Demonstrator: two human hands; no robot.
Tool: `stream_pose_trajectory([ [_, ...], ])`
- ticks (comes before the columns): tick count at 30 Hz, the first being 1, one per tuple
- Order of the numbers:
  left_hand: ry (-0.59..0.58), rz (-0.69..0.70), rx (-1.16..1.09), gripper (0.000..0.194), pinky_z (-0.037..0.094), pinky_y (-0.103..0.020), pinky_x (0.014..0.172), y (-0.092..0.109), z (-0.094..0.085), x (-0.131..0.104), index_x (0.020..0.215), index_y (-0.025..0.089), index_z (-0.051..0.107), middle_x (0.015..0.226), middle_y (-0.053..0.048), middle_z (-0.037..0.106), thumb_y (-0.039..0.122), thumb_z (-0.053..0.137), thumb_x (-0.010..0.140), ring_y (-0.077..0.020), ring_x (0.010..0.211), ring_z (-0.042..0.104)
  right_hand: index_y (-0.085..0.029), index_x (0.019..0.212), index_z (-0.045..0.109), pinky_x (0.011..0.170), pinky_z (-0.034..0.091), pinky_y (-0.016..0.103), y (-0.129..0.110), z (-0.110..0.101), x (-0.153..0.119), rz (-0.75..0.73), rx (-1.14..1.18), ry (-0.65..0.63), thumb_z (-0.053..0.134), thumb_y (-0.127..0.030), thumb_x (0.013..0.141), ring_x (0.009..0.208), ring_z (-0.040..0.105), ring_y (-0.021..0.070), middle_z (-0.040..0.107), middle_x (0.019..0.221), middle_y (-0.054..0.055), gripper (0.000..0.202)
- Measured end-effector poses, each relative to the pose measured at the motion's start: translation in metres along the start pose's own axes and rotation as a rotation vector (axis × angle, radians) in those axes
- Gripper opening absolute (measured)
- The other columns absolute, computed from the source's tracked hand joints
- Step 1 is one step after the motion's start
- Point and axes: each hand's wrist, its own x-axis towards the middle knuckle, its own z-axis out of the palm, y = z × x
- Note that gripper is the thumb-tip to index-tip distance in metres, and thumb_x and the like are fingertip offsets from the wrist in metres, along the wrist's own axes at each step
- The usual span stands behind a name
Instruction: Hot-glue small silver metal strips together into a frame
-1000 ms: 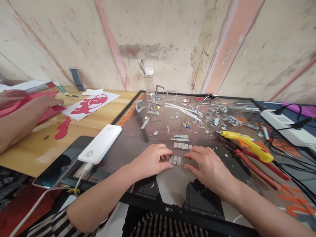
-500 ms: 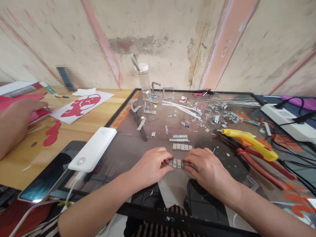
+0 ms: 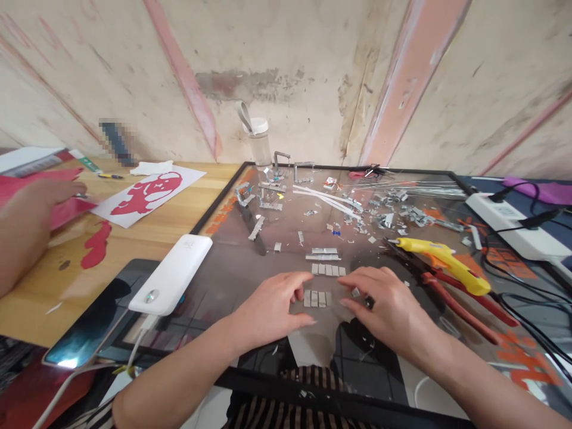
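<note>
A short row of small flat grey pieces (image 3: 317,298) lies on the dark glassy tabletop between my two hands. My left hand (image 3: 270,305) is at its left side, thumb and fingers apart, holding nothing. To the right of the row is my right hand (image 3: 386,301), also with thumb and fingers spread and off the pieces. A small pale bit shows in the gap of the right hand; whether it lies on the table is unclear. Just beyond sits a second row of grey pieces (image 3: 328,270), and behind it are thin silvery strips (image 3: 323,254).
Red-handled pliers (image 3: 465,307) and a yellow glue gun (image 3: 442,259) lie at right, near a white power strip (image 3: 513,220). Metallic scraps (image 3: 393,202) litter the back. A white power bank (image 3: 172,275) rests at left. Another person's hand (image 3: 33,220) is on red paper.
Both hands have let go of the near row and opened, the right one moving slightly right. The row stays on the table. My view has shifted a little.
</note>
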Motion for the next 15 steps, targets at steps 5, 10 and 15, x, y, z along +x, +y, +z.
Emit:
stream_pose_trajectory([
  [5, 0.039, 0.03, 0.051, 0.041, 0.043, -0.029, 0.075, -0.002, -0.005, 0.0, 0.112, 0.02, 0.056, 0.085, -0.002, 0.058, 0.027, 0.066, 0.072, -0.0168, 0.082, 0.054, -0.02, 0.089, 0.066, 0.071, 0.044, 0.031, 0.021, -0.023, 0.007, 0.075, 0.01, 0.189, 0.058, -0.027, 0.081, 0.072, 0.061, 0.0174, 0.067, 0.079, 0.004, 0.013],
  [10, 0.047, 0.044, 0.109, 0.017, 0.042, -0.026, 0.07, -0.005, -0.002, 0.004, 0.093, 0.019, 0.063, 0.08, -0.001, 0.057, 0.026, 0.06, 0.078, -0.0149, 0.077, 0.054, -0.019, 0.084, 0.066, 0.069, 0.043, 0.03, 0.033, -0.032, 0.011, 0.119, 0.012, 0.162, 0.057, -0.025, 0.082, 0.069, 0.06, 0.0162, 0.065, 0.074, 0.003, 0.011],
  [15, 0.079, 0.01, 0.115, 0.017, 0.043, -0.026, 0.068, -0.006, 0.003, 0.006, 0.089, 0.019, 0.063, 0.08, -0.001, 0.056, 0.03, 0.063, 0.076, -0.0139, 0.072, 0.054, -0.02, 0.078, 0.067, 0.071, 0.039, 0.03, 0.033, -0.037, 0.009, 0.028, -0.039, -0.115, 0.06, -0.022, 0.08, 0.073, 0.06, 0.0153, 0.066, 0.075, 0.001, 0.008],
])
